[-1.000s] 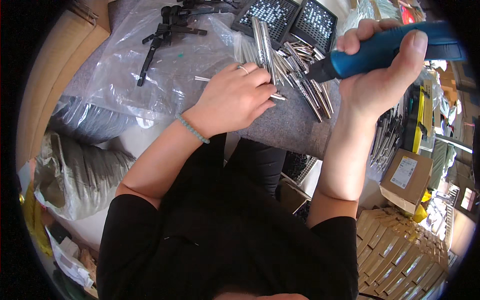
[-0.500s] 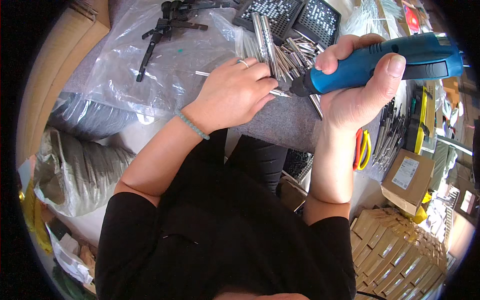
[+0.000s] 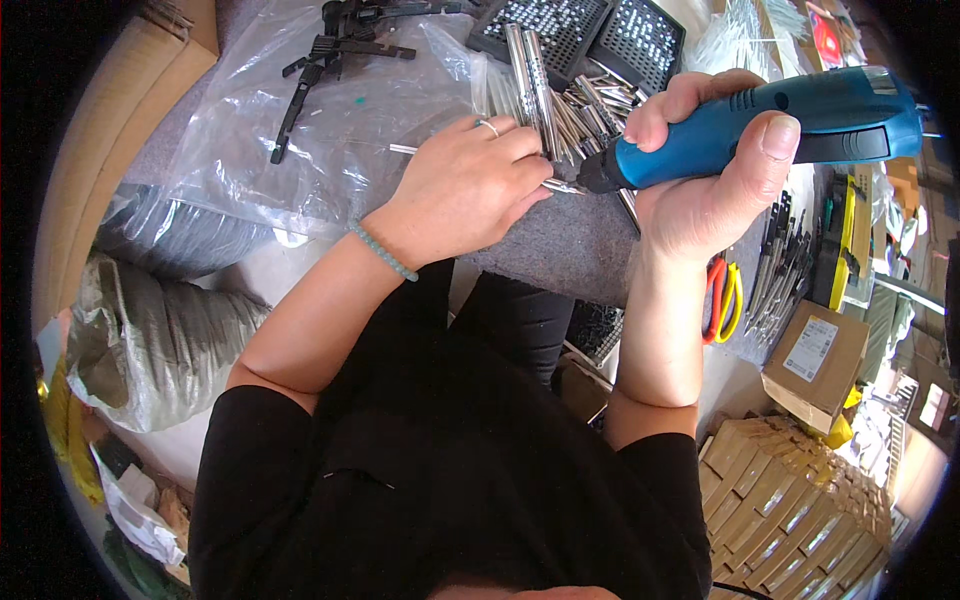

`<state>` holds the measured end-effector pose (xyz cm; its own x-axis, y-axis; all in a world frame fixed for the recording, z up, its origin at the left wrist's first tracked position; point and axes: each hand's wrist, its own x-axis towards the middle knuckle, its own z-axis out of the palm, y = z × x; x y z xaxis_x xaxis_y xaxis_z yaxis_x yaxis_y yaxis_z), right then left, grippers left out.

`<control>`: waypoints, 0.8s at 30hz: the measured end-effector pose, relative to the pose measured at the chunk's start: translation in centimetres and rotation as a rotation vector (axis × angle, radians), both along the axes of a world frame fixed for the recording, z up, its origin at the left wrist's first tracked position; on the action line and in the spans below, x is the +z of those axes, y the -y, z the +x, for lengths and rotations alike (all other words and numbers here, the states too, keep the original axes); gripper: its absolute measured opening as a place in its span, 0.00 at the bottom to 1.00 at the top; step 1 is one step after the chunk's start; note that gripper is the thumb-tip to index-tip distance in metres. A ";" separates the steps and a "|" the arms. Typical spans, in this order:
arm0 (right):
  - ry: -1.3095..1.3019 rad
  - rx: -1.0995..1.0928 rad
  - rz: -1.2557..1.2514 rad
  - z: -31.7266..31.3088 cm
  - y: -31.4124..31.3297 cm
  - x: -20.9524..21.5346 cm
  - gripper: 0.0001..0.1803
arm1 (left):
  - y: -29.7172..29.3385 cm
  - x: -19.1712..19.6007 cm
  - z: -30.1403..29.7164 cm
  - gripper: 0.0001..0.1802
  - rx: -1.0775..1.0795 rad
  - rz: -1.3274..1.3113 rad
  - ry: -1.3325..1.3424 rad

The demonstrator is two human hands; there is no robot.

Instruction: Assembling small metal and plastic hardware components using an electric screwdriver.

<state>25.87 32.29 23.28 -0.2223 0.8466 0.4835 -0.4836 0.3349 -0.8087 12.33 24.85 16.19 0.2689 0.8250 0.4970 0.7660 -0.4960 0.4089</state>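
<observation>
My right hand (image 3: 705, 205) is wrapped round a blue cordless screwdriver (image 3: 735, 128), thumb along its side. Its black nose (image 3: 603, 170) points left toward my left hand (image 3: 478, 182), whose fingers are closed and bent down over the table. A slim metal rod (image 3: 566, 187) shows past those fingertips, its tip close to the screwdriver's nose; whether they touch I cannot tell. On the other side of that hand a thin pale end (image 3: 402, 149) sticks out, perhaps of the same piece. Loose metal rods (image 3: 572, 122) and shiny tubes (image 3: 530, 75) lie just beyond.
Two black perforated trays (image 3: 640, 45) with small metal pieces stand at the back. Clear plastic sheeting (image 3: 340, 130) and black jointed parts (image 3: 320, 60) cover the left. To the right are red-and-yellow handles (image 3: 729, 300), dark rods (image 3: 785, 255) and a cardboard box (image 3: 816, 350).
The screwdriver and my right hand have shifted slightly left, toward my left hand. My left hand has hardly moved.
</observation>
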 end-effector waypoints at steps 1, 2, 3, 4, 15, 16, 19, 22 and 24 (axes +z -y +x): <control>-0.009 0.018 -0.007 -0.1 0.0 0.0 0.15 | 0.0 0.0 0.0 0.09 0.001 -0.002 0.004; -0.018 0.037 -0.014 -0.2 0.0 -0.1 0.15 | 0.0 -0.1 -0.1 0.09 0.000 -0.003 0.006; -0.021 0.037 -0.015 -0.1 0.0 -0.1 0.15 | 0.0 0.0 -0.1 0.08 0.001 -0.006 0.000; -0.019 0.048 0.000 -0.1 -0.1 -0.1 0.15 | 0.0 0.1 0.0 0.08 0.002 -0.009 -0.006; -0.012 0.110 0.002 0.0 -0.5 -0.6 0.21 | -0.1 -0.1 0.0 0.08 -0.002 -0.015 0.004; -0.002 0.116 0.013 0.0 -0.5 -0.6 0.22 | -0.1 0.0 0.1 0.08 0.002 -0.013 0.009; 0.013 0.194 -0.008 0.4 -1.1 -1.1 0.31 | -0.1 0.1 0.2 0.08 -0.004 -0.017 0.008; 0.141 0.170 -0.044 0.7 -0.8 -0.7 0.42 | 0.0 0.2 0.2 0.08 -0.004 -0.026 0.007; 0.263 0.069 -0.043 0.7 -0.7 -0.5 0.44 | 0.0 0.1 0.2 0.08 -0.005 -0.030 0.006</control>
